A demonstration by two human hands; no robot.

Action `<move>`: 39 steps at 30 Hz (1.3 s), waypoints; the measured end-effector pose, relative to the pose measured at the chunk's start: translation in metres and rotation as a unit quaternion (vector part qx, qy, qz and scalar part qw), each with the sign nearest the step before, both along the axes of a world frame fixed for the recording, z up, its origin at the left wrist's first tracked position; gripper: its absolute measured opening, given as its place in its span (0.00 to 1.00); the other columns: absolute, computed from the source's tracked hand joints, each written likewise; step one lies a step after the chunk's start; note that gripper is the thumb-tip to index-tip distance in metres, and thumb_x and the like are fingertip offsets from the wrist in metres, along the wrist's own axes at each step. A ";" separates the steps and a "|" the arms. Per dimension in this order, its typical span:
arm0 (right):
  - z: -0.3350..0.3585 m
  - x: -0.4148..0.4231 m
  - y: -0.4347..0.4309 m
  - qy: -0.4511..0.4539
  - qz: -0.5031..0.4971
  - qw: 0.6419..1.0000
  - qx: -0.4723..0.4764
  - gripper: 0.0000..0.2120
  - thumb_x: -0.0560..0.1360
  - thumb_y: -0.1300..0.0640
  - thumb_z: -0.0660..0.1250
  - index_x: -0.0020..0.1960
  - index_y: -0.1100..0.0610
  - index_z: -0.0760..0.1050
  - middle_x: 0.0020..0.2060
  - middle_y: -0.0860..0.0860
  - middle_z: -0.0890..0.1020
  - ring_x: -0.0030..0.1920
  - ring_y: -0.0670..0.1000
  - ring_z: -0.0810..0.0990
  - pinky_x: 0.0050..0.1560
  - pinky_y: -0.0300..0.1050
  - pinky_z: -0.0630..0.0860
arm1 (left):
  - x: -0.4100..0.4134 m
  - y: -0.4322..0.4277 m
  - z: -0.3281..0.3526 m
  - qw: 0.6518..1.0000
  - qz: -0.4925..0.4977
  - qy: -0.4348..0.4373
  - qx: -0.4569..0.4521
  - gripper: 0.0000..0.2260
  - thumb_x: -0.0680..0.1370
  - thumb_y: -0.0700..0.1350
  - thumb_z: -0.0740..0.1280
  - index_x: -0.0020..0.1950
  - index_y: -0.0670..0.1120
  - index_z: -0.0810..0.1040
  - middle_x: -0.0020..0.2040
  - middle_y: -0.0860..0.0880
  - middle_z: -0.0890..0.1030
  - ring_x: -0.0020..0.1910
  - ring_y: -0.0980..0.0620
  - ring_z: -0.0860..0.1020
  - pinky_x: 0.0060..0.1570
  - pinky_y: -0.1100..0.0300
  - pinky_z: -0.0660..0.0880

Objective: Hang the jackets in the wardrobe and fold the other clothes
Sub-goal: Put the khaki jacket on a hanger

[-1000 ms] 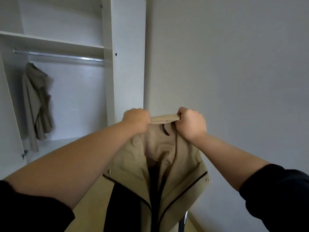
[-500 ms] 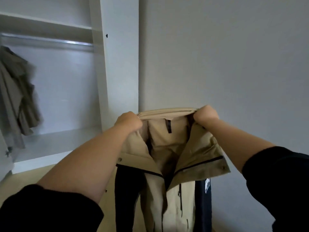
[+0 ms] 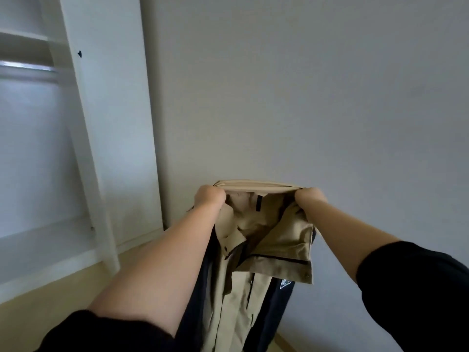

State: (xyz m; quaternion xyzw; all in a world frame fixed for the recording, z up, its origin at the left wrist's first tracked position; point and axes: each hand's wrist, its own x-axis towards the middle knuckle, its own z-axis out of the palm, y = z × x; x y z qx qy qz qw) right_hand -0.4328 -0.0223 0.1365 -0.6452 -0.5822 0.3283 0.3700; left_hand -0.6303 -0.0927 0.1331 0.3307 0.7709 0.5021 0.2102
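Observation:
A beige jacket with dark navy panels (image 3: 269, 245) hangs in the air in front of me, its front open and its collar stretched flat between my hands. My left hand (image 3: 210, 196) grips the left end of the collar. My right hand (image 3: 309, 196) grips the right end. The white wardrobe (image 3: 106, 128) stands open at the left, with its metal hanging rail (image 3: 26, 67) blurred near the upper left edge. No hanger shows in the jacket.
A plain grey wall (image 3: 304, 97) fills the right and middle of the view, close behind the jacket. The wardrobe's white bottom shelf (image 3: 43, 247) sits low at the left. A strip of light wooden floor (image 3: 68, 293) runs below it.
My hands have drawn apart, stretching the collar wider. The view has swung to the right, so the other beige jacket hanging on the rail has left the frame.

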 end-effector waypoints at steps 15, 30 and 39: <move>0.160 0.236 -0.218 0.133 -0.237 0.924 0.269 0.15 0.77 0.62 0.56 0.62 0.64 0.67 0.43 0.56 0.73 0.41 0.55 0.71 0.37 0.39 0.64 | 0.253 -0.143 0.156 0.960 -0.107 -0.045 0.257 0.19 0.79 0.35 0.55 0.70 0.39 0.68 0.68 0.41 0.72 0.67 0.42 0.70 0.65 0.56 0.66; 0.151 0.452 -0.365 0.115 -0.406 0.810 0.408 0.14 0.73 0.67 0.56 0.58 0.60 0.66 0.52 0.57 0.77 0.52 0.57 0.75 0.48 0.45 0.70 | 0.498 -0.247 0.139 0.885 -0.269 -0.206 0.319 0.29 0.77 0.32 0.50 0.78 0.46 0.52 0.74 0.45 0.64 0.70 0.45 0.67 0.67 0.55 0.66; -0.046 0.557 -0.308 -0.121 -0.367 0.921 0.054 0.13 0.75 0.55 0.58 0.55 0.62 0.70 0.44 0.58 0.77 0.42 0.60 0.78 0.35 0.44 0.69 | 0.563 -0.171 -0.043 0.896 -0.391 -0.189 -0.094 0.08 0.79 0.38 0.52 0.52 0.41 0.71 0.36 0.45 0.69 0.31 0.49 0.67 0.30 0.61 0.63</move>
